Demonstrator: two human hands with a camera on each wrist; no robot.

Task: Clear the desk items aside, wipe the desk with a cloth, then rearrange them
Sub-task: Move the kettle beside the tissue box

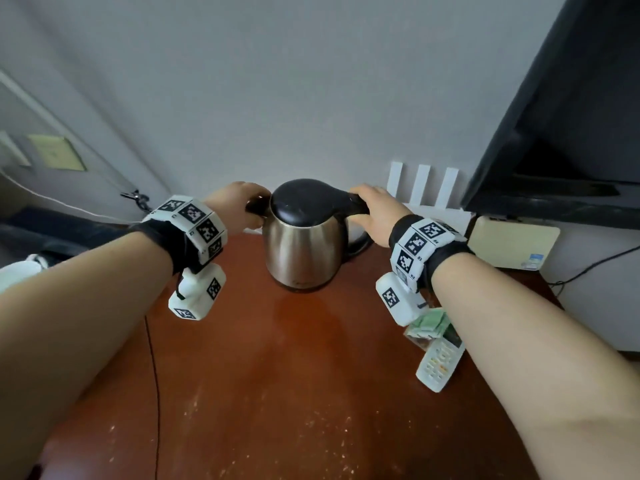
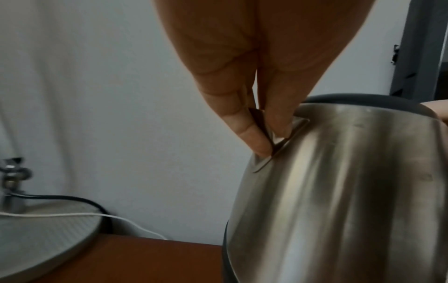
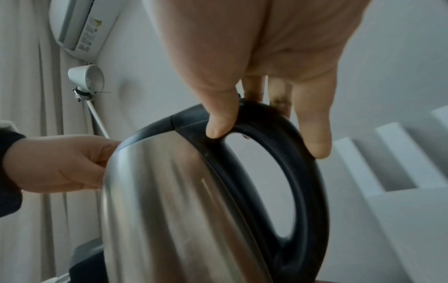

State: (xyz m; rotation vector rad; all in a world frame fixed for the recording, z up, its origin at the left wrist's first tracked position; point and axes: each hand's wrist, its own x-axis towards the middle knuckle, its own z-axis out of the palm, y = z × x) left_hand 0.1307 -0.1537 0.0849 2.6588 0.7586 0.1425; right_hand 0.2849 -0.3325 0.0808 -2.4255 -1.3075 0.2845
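My two hands hold the steel kettle (image 1: pixel 304 244) at the back of the desk (image 1: pixel 277 375), near the wall.

The kettle stands upright on its base, its long axis vertical; its spout points to my left and its black handle (image 3: pixel 278 172) points to my right. My left hand (image 1: pixel 239 209) pinches the spout (image 2: pixel 276 145) between thumb and fingers, narrow. My right hand (image 1: pixel 377 213) is curled over the top of the handle, the thumb (image 3: pixel 220 122) on the near side and the other fingers over the far side. Right of the kettle and closer to me lie a white remote (image 1: pixel 440 362) and a small green packet (image 1: pixel 429 323), touching each other. Behind the kettle to the right stands a white router (image 1: pixel 433 195) by the wall, and beside it a cream box (image 1: pixel 512 244).
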